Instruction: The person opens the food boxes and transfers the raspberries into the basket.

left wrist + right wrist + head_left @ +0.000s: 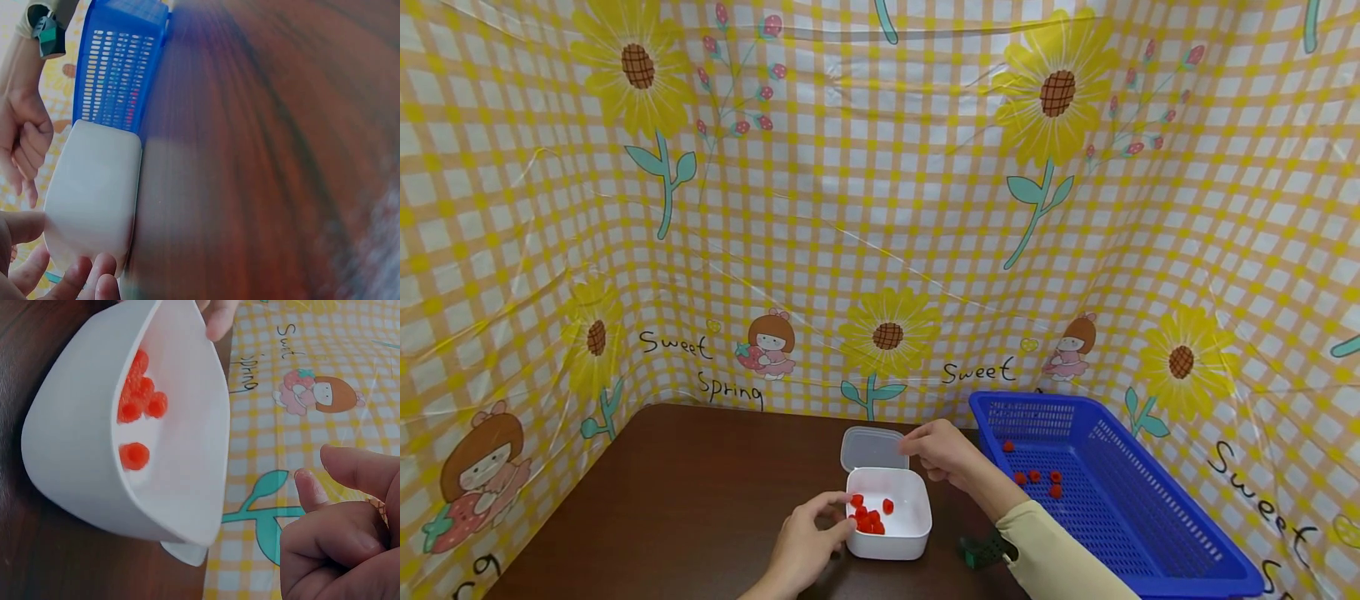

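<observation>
A white open container (891, 546) holds several raspberries (868, 521), one lying apart from the cluster. My left hand (808, 533) grips its left side, thumb by the front corner and a fingertip at the rim. In the left wrist view, the fingers (75, 275) and thumb surround that end of the container (97, 187). Behind the container lies a translucent lid (871, 450). My right hand (940, 450) hovers by the lid's right edge. The right wrist view shows that hand (350, 531) with some fingers bent and nothing between its fingertips.
On the right stands a blue perforated basket (1131, 467) with several raspberries (1045, 479) toward its left side. A dark green object (981, 552) is at the right wrist. Patterned checkered cloth (880, 208) hangs around the dark wooden table (700, 500).
</observation>
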`<state>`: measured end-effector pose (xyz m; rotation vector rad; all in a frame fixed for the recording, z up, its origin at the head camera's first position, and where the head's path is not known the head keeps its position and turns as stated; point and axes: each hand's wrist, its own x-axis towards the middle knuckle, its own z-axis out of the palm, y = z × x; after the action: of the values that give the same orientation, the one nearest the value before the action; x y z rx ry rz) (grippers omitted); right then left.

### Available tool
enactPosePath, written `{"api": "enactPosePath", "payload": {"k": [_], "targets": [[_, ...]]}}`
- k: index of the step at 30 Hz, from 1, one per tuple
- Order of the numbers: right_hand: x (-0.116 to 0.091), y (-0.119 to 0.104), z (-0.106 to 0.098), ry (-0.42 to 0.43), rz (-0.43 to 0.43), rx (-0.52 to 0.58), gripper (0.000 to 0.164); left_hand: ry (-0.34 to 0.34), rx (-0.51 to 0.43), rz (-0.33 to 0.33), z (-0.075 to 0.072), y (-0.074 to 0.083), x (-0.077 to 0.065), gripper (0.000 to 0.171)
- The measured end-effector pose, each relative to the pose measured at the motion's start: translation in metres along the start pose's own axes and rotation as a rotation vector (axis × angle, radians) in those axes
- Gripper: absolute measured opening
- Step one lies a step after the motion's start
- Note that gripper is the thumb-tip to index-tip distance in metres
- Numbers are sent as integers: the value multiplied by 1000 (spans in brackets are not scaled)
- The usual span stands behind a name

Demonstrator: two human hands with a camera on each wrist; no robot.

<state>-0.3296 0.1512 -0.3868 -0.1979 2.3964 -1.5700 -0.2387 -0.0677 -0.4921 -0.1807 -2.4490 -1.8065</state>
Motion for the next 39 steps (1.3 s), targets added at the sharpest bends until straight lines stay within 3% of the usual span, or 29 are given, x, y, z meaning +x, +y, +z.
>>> {"api": "enactPosePath", "payload": {"k": [18, 22, 31, 39], "targets": [[6, 19, 38, -121, 1, 122, 33, 5, 26, 20, -1, -3, -2, 34], [7, 23, 46, -126, -10, 90, 30, 5, 30, 18, -1, -3, -2, 34], [9, 35, 60, -31, 2, -60, 18, 0, 17, 18, 0, -1, -1, 34], [12, 44, 68, 16, -92, -200, 14, -2, 8, 20, -1, 0, -1, 34]]}}
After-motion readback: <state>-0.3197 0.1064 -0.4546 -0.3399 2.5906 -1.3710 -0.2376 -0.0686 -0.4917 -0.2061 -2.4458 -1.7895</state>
